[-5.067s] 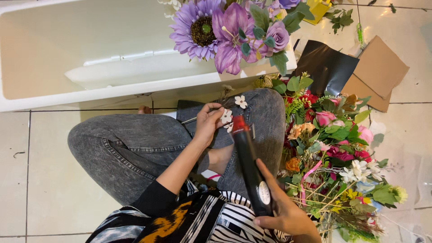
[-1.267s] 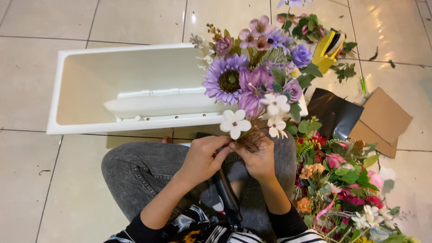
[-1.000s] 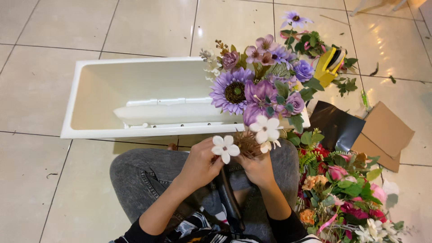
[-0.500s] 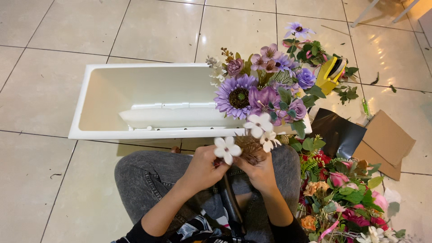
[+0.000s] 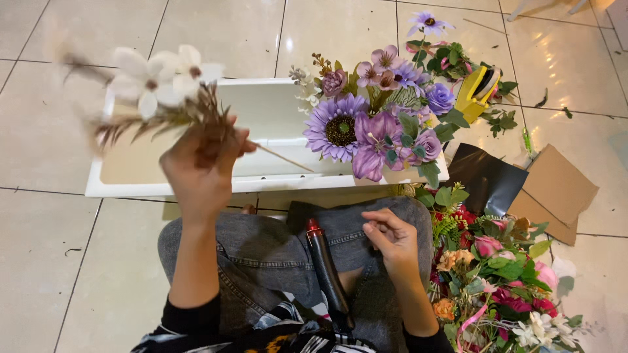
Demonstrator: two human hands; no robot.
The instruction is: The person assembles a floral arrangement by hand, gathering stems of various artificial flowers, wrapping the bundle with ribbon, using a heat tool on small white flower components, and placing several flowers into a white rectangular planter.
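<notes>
The pale tiled floor (image 5: 216,33) lies bare from nine through twelve o'clock. The long white trough planter (image 5: 275,117) crosses the middle; its left half is hollow, its right end at one o'clock packed with a purple flower arrangement (image 5: 376,121) that spills over the near rim. A heap of mixed loose flowers (image 5: 497,274) crowds four o'clock, touching the person's right knee. A black glue gun (image 5: 327,274) lies across the lap at six o'clock. The left hand (image 5: 203,163), raised at ten o'clock, grips a white flower sprig (image 5: 160,82) over the planter's left end. The right hand (image 5: 392,238) rests loosely curled on the knee, holding nothing.
</notes>
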